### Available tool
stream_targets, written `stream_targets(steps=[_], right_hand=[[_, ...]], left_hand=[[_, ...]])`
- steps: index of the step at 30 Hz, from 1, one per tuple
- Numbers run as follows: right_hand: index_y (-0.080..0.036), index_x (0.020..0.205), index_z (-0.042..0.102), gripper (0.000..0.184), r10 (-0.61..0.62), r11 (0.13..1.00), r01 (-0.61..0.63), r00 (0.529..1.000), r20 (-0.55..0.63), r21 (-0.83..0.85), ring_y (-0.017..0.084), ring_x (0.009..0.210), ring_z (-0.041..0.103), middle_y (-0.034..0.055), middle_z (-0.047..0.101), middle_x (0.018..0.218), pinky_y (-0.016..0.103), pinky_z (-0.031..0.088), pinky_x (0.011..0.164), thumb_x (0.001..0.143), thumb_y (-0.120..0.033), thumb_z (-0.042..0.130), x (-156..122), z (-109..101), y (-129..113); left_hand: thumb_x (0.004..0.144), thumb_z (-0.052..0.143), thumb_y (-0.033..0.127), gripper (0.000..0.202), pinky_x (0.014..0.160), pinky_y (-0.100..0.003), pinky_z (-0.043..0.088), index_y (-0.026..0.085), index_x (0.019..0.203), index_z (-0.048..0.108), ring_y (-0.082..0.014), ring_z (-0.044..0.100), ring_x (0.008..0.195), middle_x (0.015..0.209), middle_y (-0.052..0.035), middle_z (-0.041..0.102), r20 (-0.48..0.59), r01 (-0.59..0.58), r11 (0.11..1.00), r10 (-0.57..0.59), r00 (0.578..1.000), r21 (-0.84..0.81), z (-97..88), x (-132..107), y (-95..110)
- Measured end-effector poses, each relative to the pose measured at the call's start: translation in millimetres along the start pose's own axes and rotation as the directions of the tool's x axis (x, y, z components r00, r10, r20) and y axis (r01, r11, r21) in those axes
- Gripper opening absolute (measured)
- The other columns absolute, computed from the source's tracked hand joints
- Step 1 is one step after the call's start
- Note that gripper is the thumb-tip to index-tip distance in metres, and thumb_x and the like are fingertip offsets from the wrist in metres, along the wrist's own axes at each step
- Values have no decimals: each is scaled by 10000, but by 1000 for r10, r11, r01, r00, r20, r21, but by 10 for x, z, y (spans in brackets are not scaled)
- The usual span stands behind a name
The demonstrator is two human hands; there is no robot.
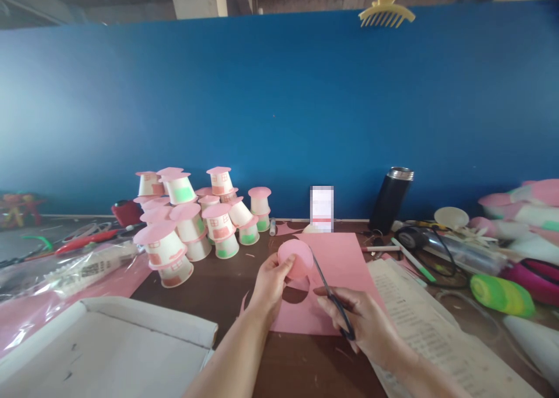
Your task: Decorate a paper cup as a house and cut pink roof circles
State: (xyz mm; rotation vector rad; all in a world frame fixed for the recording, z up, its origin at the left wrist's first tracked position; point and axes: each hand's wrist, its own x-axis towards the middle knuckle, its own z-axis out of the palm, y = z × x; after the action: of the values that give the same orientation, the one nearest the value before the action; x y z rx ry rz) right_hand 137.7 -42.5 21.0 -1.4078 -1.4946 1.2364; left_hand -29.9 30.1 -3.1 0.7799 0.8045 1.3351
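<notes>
My left hand [273, 278] pinches a round pink paper disc [293, 257], thumb on top and fingers beneath. In my right hand [356, 316] is a pair of scissors [325, 281] with dark handles, its blades pointing up and away beside the disc's right edge. The blades look nearly closed; whether they touch the paper I cannot tell. Below both hands lies a large pink paper sheet [345, 264] with a rounded piece cut out of it near my left wrist. Left of my hands stand stacks of white paper cups [218, 226] topped with pink discs.
A white box tray [144, 351] fills the front left, near a clear plastic bag [87, 270]. At the back right stands a dark bottle [388, 203]. Printed paper [410, 316], a green-yellow roll [502, 296] and cables crowd the right. A blue partition [271, 106] closes off the back.
</notes>
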Motion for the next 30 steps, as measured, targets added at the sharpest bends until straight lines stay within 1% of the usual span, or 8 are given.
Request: stream_targets(steps=[5,12,17,22,27,30], right_hand=[[-119,1099,690,628,-8,1000,8,1000,7,-13,52,355,382,-77,459,539,197,289,343,812,-672,613,0,-1,21],[-119,1098,680,648,-5,1000,5,1000,7,-21,53,353,374,-81,449,537,203,290,344,804,-690,603,2,6,13],[-106,1084,678,660,2,999,-2,1000,9,-35,52,351,362,-85,432,529,201,287,339,799,-695,596,18,2,12],[-117,1082,678,625,-10,999,10,1000,10,-38,48,362,358,-81,441,551,195,299,342,823,-678,580,9,-7,49],[-120,1076,683,604,-17,998,18,1000,21,-62,52,359,373,-81,438,548,195,311,342,835,-664,580,-2,-11,51],[-123,1104,677,584,-15,997,17,1000,22,-70,50,359,366,-82,441,553,191,309,338,850,-640,581,10,-13,61]], left_hand=[[639,865,418,394,668,-265,493,121,846,709,-145,598,672,703,-29,650,-9,-6,1000,6,1000,3,2,2,-2],[632,867,425,409,682,-272,500,113,845,711,-144,602,680,754,-53,677,-12,-5,1000,5,1000,3,13,-8,9],[630,866,434,416,695,-281,502,121,860,719,-144,592,681,749,-47,670,-13,-12,1000,12,1000,13,-6,4,-1],[640,858,441,417,702,-289,504,127,877,721,-150,594,690,758,-48,669,-8,-16,1000,16,1000,19,-20,19,-10],[636,861,438,404,722,-298,510,129,858,724,-162,603,709,688,-21,629,-10,-12,1000,12,1000,21,-24,17,-5],[628,865,439,412,736,-308,515,133,866,726,-173,615,733,699,-26,639,-15,-10,1000,10,1000,14,-18,9,11]])
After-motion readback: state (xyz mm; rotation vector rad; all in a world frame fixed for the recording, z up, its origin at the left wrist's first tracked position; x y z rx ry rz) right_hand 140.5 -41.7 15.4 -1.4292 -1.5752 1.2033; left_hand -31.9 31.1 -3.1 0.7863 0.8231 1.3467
